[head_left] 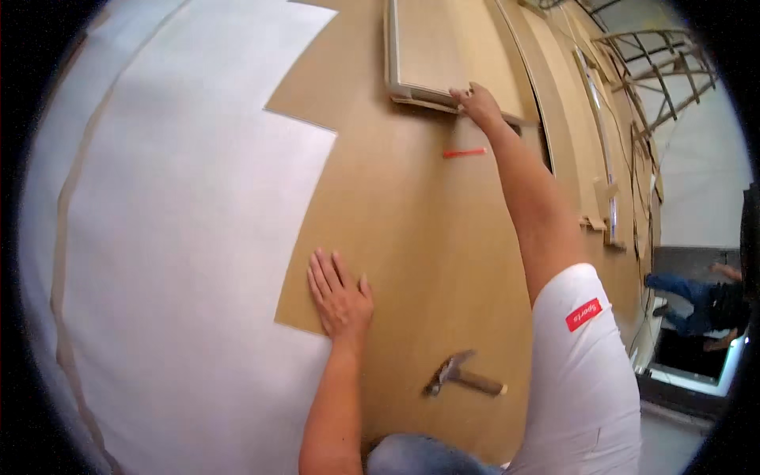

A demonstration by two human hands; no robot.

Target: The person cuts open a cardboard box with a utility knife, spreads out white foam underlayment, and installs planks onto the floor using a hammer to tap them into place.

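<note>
My left hand (pixel 342 305) lies flat with its fingers stretched out on the laid wood-look floor planks (pixel 396 229), close to their stepped edge. Beyond that edge spreads the white underlay sheet (pixel 182 214). My right arm reaches far forward. At its end, my right hand (pixel 479 107) is beside the near end of a stack of loose planks (pixel 451 55), its fingers apart; whether they touch the stack I cannot make out. A red pencil-like stick (pixel 464 153) rests on the floor just below that hand. Nearer my knee is a claw hammer (pixel 465 377) with a wooden handle.
More stacked planks or long cartons (pixel 566 95) line the right side, with a torn cardboard piece (pixel 599 198) among them. A metal frame (pixel 661 71) stands at the far right. Another person (pixel 697 301) is at the right edge. A tan seam (pixel 67 229) crosses the underlay.
</note>
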